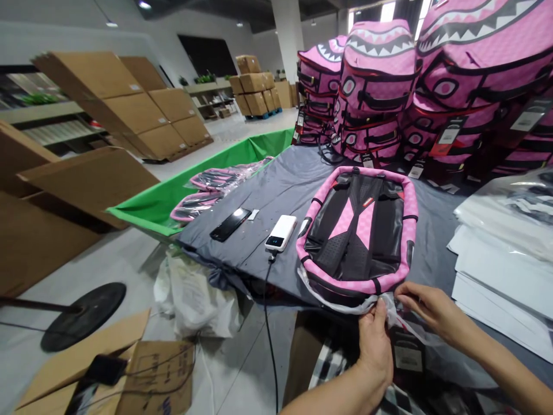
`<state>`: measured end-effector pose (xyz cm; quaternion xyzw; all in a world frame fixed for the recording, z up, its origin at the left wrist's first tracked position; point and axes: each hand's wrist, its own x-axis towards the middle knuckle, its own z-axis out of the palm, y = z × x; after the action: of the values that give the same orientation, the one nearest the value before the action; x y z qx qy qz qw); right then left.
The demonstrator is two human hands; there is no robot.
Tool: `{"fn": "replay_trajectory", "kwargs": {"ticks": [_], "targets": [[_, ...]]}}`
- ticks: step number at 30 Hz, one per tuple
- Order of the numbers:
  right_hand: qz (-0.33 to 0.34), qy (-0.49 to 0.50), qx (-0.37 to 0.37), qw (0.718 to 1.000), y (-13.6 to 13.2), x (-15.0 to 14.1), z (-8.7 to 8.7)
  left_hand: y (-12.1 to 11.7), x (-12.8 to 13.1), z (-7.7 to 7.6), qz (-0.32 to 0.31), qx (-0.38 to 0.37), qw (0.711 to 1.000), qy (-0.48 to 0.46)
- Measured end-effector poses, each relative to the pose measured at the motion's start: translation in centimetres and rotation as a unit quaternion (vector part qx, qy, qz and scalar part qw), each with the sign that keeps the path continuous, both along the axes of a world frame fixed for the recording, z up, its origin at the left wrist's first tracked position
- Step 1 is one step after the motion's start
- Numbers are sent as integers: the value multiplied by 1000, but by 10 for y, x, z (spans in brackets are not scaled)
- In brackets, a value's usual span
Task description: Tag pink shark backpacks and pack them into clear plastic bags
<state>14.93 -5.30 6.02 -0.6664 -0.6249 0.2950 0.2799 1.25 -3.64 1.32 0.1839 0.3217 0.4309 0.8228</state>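
A pink and black backpack [365, 230] lies on the grey cloth-covered table [242, 262], its straps facing up. Along its near end runs a clear plastic bag [345, 306], bunched below the pink rim. My left hand [377, 340] pinches the bag's edge between thumb and fingers. Just to the right, my right hand [421, 305] has its fingers closed on the same plastic, close to the backpack's near right corner. A black hang tag [408, 351] with a white label shows below my hands, partly behind the plastic.
White power bank [280, 233] with a black cable and a phone [231, 225] lie left of the backpack. Stacked pink backpacks [375, 86] rise behind. White plastic bags [501, 265] are piled at right. A green-lined bin [142, 210] holds bagged backpacks beyond the table's left edge.
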Motion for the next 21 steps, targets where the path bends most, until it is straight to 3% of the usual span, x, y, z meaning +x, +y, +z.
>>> {"fn": "replay_trajectory", "kwargs": {"ticks": [8, 14, 18, 21], "targets": [[-55, 9, 21, 998, 6, -12, -23, -1, 4, -6, 48, 21, 998, 32], [-98, -30, 74, 992, 2, -11, -19, -5, 4, -7, 46, 24, 998, 31], [-64, 91, -49, 993, 1, -11, -15, -7, 4, -9, 29, -12, 998, 56], [-139, 140, -121, 973, -1, -8, -11, -7, 3, -7, 9, -28, 999, 44]]}}
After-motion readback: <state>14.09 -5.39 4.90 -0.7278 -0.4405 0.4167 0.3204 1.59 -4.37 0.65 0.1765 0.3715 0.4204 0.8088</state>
